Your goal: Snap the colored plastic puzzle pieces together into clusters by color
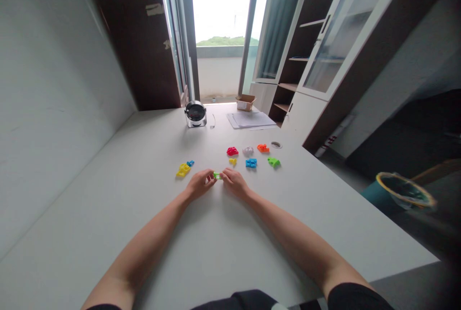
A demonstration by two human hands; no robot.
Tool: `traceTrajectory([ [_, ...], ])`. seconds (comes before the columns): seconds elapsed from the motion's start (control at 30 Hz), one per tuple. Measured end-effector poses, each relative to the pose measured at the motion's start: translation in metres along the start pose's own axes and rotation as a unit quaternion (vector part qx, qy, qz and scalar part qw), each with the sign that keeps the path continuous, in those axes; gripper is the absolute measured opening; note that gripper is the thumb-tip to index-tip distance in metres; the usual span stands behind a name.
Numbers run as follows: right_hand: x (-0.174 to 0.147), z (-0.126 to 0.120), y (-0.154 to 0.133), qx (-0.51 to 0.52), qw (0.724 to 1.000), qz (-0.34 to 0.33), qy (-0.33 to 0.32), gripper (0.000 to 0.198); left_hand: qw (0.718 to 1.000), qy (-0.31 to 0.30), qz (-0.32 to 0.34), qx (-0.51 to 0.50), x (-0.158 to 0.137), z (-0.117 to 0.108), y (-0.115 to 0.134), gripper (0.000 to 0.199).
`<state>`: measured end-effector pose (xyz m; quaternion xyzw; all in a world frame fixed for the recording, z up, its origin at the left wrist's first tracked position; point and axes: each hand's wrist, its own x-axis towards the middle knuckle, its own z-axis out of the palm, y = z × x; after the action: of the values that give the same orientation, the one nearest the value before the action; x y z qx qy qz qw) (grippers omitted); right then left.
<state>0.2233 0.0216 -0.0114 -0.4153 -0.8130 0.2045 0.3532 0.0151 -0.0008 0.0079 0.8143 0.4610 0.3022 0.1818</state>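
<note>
Between my two hands, low over the white table [216, 233], is a small light-green plastic piece [216, 175]. My left hand [201, 182] pinches its left side, and my right hand [233, 180] grips the right side with fingers closed. Fingertips cover part of the piece. Left of my left hand lie a yellow plastic piece [183, 170] and a small blue piece [190, 163]. Beyond my right hand sit a small yellow piece [233, 161], a blue piece [251, 163], a red piece [232, 151], a clear whitish piece [248, 151], an orange piece [263, 148] and a green piece [273, 161].
A tape roll [276, 145] lies past the orange piece. Farther back are paper sheets [252, 119], an open cardboard box [245, 103] and a round black-and-silver device [195, 114]. A wall borders the left; a bin [405, 192] stands off the right edge.
</note>
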Motion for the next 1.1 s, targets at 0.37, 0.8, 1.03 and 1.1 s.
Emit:
traceTrajectory([
  [0.37, -0.0008, -0.0029, -0.0043, 0.027, 0.999, 0.022, -0.012, 0.047, 1.0, 0.007, -0.014, -0.01, -0.0016, 0.0019, -0.0024, 0.016],
  [0.8, -0.0049, 0.0013, -0.007, 0.06, 0.998, 0.022, 0.025, 0.029, 0.999, 0.003, -0.046, -0.026, 0.0012, -0.0002, -0.0056, 0.022],
  [1.03, -0.0051, 0.0041, -0.0054, 0.035, 0.998, -0.027, 0.036, 0.027, 0.997, -0.024, -0.061, -0.032, 0.0023, -0.0012, -0.0062, 0.03],
  [1.1, -0.0053, 0.004, -0.0056, 0.013, 0.998, -0.045, 0.037, 0.027, 0.998, -0.03, -0.053, -0.022, 0.0022, -0.0008, -0.0058, 0.031],
])
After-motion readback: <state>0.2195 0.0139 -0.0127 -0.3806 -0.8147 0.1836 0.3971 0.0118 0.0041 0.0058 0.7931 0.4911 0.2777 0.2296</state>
